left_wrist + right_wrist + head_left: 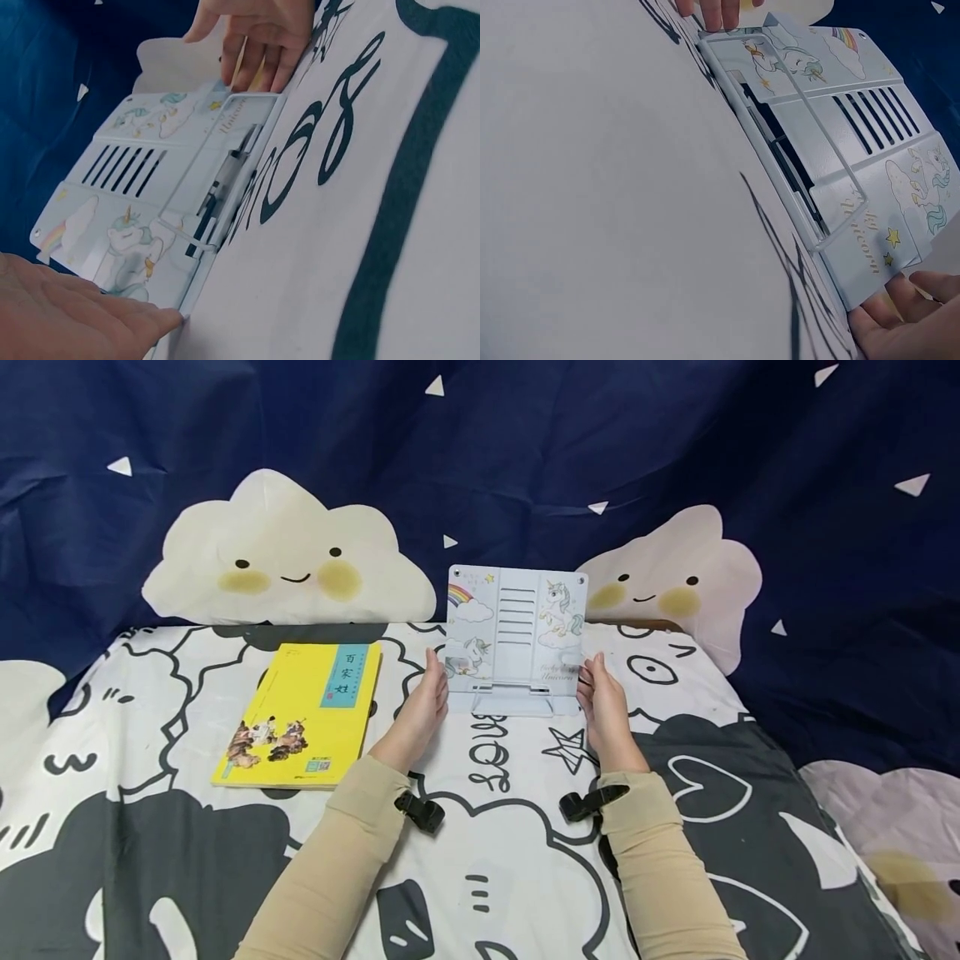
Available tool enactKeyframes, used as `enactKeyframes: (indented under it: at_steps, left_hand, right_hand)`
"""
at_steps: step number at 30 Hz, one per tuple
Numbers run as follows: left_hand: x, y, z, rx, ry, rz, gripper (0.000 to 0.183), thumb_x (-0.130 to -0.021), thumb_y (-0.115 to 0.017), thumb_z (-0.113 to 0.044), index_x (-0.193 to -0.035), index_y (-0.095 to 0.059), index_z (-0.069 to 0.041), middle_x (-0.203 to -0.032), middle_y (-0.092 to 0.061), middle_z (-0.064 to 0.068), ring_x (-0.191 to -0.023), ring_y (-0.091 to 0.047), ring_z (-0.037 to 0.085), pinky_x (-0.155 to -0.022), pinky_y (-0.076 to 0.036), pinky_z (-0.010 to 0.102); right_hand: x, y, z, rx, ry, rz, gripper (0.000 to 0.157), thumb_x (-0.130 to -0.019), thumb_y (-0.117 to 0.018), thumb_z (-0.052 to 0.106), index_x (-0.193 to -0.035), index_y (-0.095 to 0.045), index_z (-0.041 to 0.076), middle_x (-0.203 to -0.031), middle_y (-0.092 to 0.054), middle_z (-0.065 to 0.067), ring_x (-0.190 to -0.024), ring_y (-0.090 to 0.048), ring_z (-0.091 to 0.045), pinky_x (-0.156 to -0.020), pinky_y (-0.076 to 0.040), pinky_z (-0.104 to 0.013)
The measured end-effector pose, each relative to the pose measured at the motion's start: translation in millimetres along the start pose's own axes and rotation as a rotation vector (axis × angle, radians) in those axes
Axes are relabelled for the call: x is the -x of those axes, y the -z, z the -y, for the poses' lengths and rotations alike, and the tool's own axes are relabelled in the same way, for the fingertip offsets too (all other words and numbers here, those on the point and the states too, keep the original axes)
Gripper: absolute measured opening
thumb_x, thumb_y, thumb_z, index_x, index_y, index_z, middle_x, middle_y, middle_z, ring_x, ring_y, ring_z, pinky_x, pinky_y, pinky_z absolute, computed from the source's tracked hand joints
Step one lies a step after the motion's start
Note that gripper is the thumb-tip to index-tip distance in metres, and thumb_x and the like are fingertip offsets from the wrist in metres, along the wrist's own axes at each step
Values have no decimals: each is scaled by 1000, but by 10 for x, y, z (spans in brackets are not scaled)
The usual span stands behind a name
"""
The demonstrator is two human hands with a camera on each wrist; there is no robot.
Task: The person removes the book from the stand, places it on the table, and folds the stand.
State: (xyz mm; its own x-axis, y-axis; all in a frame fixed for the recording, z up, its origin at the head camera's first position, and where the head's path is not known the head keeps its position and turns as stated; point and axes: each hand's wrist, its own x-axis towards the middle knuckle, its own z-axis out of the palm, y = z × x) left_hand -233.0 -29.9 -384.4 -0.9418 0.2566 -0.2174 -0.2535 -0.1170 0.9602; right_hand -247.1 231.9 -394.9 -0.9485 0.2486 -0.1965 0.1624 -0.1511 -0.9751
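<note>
A white book stand (516,635) printed with unicorns, a rainbow and gold lettering stands upright on the bedding, its slotted back panel facing me. Along its lower front runs a clear wire-like page holder (831,150), folded out in a loop. My left hand (422,710) touches the stand's left edge with fairly straight fingers, as the left wrist view also shows. At the right edge is my right hand (609,710), its fingertips against the side and slightly behind it, the thumb held apart. To the left of my left hand lies a yellow book (300,710) with a blue title panel.
Black-and-white cartoon bedding (495,843) covers the surface. Behind it hangs a dark blue curtain (510,460) with smiling clouds and small white triangles. A black strap device (422,812) sits on the left wrist, another strap device (588,803) on the right.
</note>
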Motion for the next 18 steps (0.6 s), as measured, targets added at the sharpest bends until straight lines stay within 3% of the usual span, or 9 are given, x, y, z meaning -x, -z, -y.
enactKeyframes:
  at_steps: [3, 7, 18]
  left_hand:
    - [-8, 22, 14, 4, 11, 1, 92, -95, -12, -76, -160, -4, -12, -168, -5, 4, -155, -8, 19, -126, -11, 36]
    - [-14, 38, 20, 9, 17, 4, 92, -95, -13, -76, -160, -5, -12, -168, -6, 3, -155, -8, 19, -126, -11, 36]
    - [-24, 56, 14, 2, 25, 6, 92, -95, -14, -76, -161, -7, -12, -168, -8, 2, -155, -10, 17, -126, -12, 34]
  right_hand:
    - [-11, 9, -7, -7, -2, -22, 73, -102, -34, 57, -157, -29, 10, -141, -47, -3, -114, -49, -9, -109, -39, -25]
    - [-16, 26, -10, -29, 1, -34, 72, -102, -35, 57, -154, -34, 8, -116, -51, 4, -92, -48, -6, -91, -44, -20]
    - [-12, 53, -12, -55, -16, -66, 66, -101, -37, 55, -143, -46, 5, -90, -52, 4, -74, -46, -5, -67, -42, -15]
